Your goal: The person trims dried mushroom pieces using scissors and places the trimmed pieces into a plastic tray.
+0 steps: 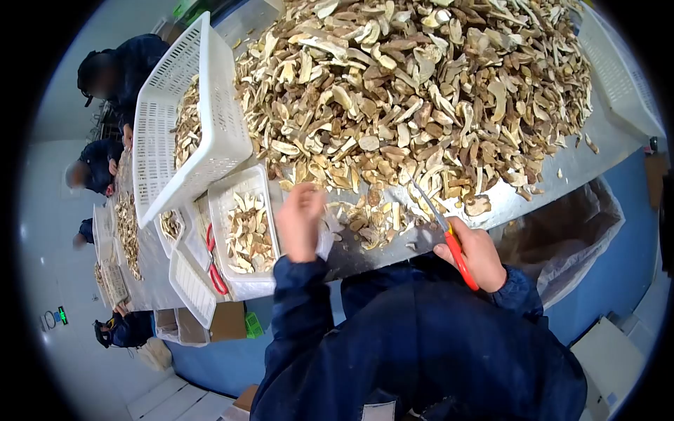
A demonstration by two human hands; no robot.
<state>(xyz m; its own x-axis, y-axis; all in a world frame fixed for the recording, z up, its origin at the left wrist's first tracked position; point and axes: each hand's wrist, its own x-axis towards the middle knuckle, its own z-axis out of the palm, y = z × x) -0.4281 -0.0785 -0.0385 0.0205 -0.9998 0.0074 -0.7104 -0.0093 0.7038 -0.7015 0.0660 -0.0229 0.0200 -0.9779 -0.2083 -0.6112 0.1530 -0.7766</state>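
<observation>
My right hand is wrapped round the red handle of a knife. Its narrow metal blade points up and left over the sliced dried mushrooms at the edge of a large heap. My left hand hovers beside the right rim of a small white tray that holds mushroom slices. Motion blurs its fingers, so I cannot make out whether anything is between them. Loose slices lie on the metal table between both hands.
Left of the tray lie red-handled scissors and a white lid-like tray. A tilted white basket with slices stands behind. A lined bin is below the table's right edge. Several people in dark clothes work at the left.
</observation>
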